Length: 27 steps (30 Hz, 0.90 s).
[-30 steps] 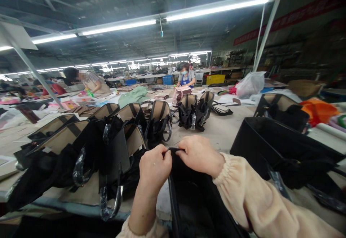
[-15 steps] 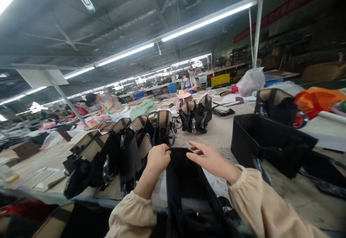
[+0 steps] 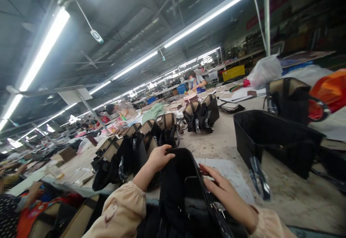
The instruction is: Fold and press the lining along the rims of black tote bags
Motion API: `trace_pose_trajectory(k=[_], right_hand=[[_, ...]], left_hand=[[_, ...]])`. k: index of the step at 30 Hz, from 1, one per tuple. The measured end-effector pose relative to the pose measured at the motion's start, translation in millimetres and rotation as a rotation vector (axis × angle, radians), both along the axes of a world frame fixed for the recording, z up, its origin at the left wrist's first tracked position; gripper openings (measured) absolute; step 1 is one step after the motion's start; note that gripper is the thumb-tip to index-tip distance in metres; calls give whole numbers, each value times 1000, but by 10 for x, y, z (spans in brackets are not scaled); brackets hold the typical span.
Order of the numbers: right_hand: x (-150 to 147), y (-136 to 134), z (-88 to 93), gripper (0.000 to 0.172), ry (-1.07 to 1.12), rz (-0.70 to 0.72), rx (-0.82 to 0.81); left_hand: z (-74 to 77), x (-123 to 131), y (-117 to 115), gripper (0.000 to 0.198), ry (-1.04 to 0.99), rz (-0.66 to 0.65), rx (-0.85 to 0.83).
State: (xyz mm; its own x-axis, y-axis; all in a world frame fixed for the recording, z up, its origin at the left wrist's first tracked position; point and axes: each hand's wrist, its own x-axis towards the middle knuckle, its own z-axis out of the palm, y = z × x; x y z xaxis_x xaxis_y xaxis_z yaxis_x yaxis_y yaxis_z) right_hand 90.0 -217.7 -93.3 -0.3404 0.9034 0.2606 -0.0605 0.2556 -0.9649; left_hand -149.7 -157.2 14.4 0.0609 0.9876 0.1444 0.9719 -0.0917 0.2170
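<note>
A black bag (image 3: 175, 180) stands with its mouth up at the table's near edge, directly before me. My left hand (image 3: 159, 157) pinches the far left corner of its rim. Along the bag's right side lies my right hand (image 3: 221, 187), fingers stretched and touching the outside near the rim. Inside the bag an inner pocket edge shows. A larger open black bag (image 3: 278, 137) sits to the right, with a plastic-wrapped handle hanging at its front. Left of my hands is a cluster of black and tan bags (image 3: 129, 151).
Two black bags (image 3: 201, 115) stand farther back on the table (image 3: 213, 142). An orange bag (image 3: 329, 88) lies at the right. A co-worker (image 3: 196, 81) is across the tables; another person's arm (image 3: 29, 194) shows at far left. More bags lie below the left edge.
My right hand has moved from the far end of the rim down to the bag's right side. The view has shifted, and more of the left side shows. My left hand keeps its grip.
</note>
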Motion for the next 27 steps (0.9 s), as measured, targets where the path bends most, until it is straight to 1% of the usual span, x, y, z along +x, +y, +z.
trace_pose_trajectory(k=[4, 11, 14, 16, 19, 20, 24, 27], right_hand=[[-26, -46, -11, 48, 25, 5, 66], [71, -73, -8, 46, 16, -57, 90], [129, -104, 41, 46, -15, -71, 141], [145, -121, 69, 47, -40, -78, 172], [135, -125, 73, 48, -54, -79, 181], [126, -121, 65, 48, -55, -76, 181], [99, -101, 32, 47, -56, -65, 181], [105, -87, 30, 47, -51, -54, 162]], left_hand=[[-3, -26, 66, 23, 5, -61, -21], [-26, 28, 180, 19, 87, -93, 40], [-9, 16, 192, 19, 82, -117, 15], [16, 1, 186, 23, 64, -142, -20], [68, 8, 176, 45, 44, -192, -55], [88, 22, 179, 46, 43, -217, -61], [148, 95, 237, 24, 56, -327, -104], [143, 121, 297, 22, 53, -351, -101]])
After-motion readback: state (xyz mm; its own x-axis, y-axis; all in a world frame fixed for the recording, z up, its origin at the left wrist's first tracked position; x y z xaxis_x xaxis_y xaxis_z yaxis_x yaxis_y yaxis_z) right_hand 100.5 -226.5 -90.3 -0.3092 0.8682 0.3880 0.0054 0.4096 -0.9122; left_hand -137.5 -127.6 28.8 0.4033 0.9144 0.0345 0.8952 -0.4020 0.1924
